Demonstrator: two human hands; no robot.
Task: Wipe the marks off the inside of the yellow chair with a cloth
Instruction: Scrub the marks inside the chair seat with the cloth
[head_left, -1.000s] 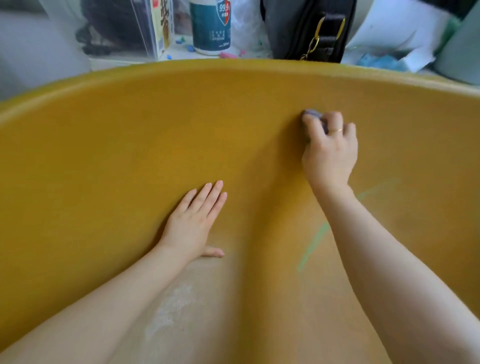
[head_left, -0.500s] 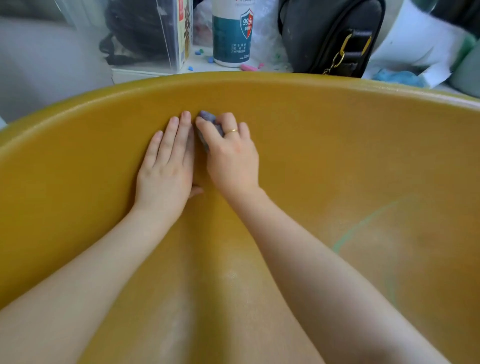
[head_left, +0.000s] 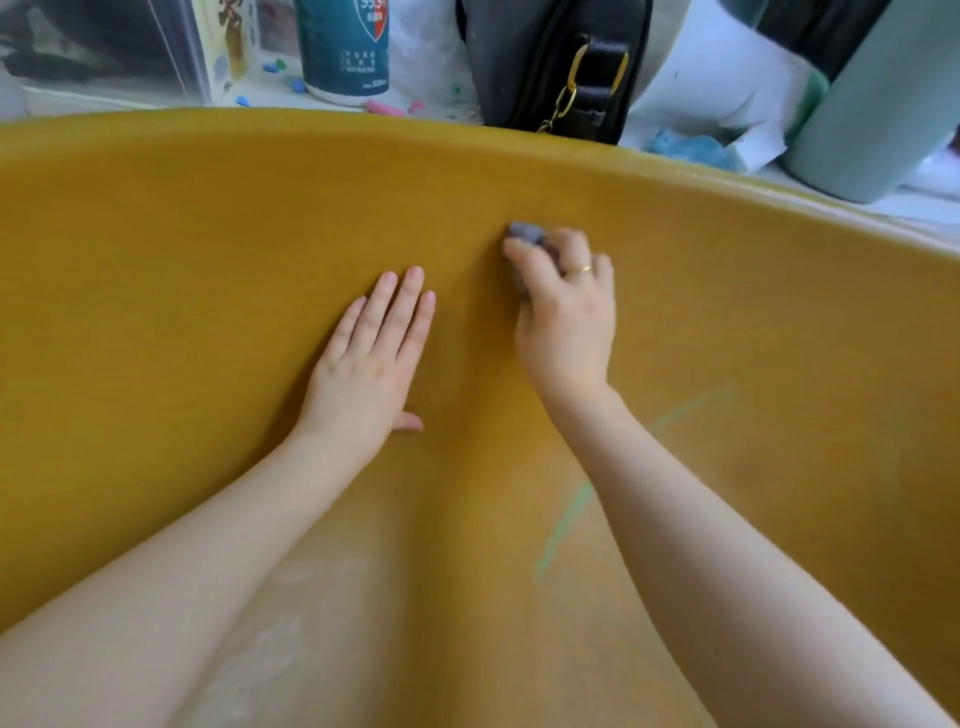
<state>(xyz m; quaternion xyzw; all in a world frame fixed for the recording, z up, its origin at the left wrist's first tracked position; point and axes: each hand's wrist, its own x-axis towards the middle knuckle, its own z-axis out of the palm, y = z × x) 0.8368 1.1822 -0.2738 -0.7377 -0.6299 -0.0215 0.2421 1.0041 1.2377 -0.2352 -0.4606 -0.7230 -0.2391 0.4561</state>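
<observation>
The cloth (head_left: 524, 234) is gripped by the right hand (head_left: 566, 317) and has been swept right again — away from the left hand (head_left: 371, 364), which it was touching half a second ago. The left hand has been slid lower on the yellow chair (head_left: 208, 249) wall — a clear gap is now seen between the two.

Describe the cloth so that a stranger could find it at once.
Start at the yellow chair and its curved inner wall. High on that wall, the right hand presses a small wad there. That is the cloth: grey-blue, peeking out above the fingertips, the only fabric inside the chair.
</observation>
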